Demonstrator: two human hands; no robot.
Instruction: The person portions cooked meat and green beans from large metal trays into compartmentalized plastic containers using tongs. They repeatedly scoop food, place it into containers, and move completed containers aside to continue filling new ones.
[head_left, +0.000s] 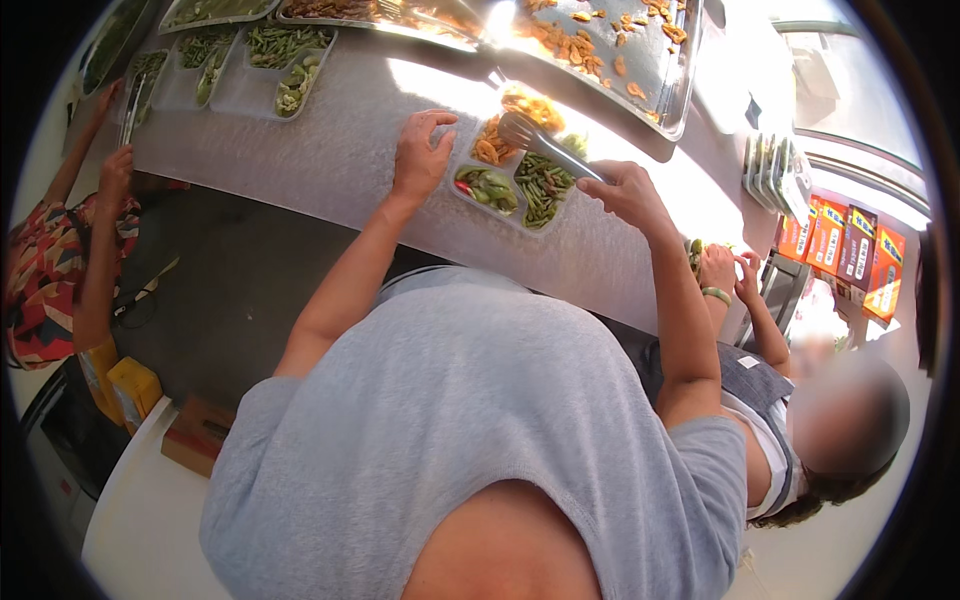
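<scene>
My right hand (628, 196) grips a pair of metal serving tongs (559, 154). The slotted head of the tongs is over a clear plastic compartment meal tray (516, 218) on the steel counter. In the tray lie orange-brown fried pieces (491, 144), cut green beans (541, 187) and sliced green vegetable with a bit of red (489, 189). Bright sunlight washes out its far compartments. Just left of the tray is my left hand (425, 154), fingers curved and apart, holding nothing. Whether the tongs' tips pinch any food cannot be made out.
Beyond the tray stands a large metal pan (634, 56) of fried pieces. Filled compartment trays (225, 105) line the far left, where a co-worker's hand (116, 169) holds tongs. At right are another co-worker's hands (718, 266), stacked lidded trays (772, 172) and orange boxes (829, 229).
</scene>
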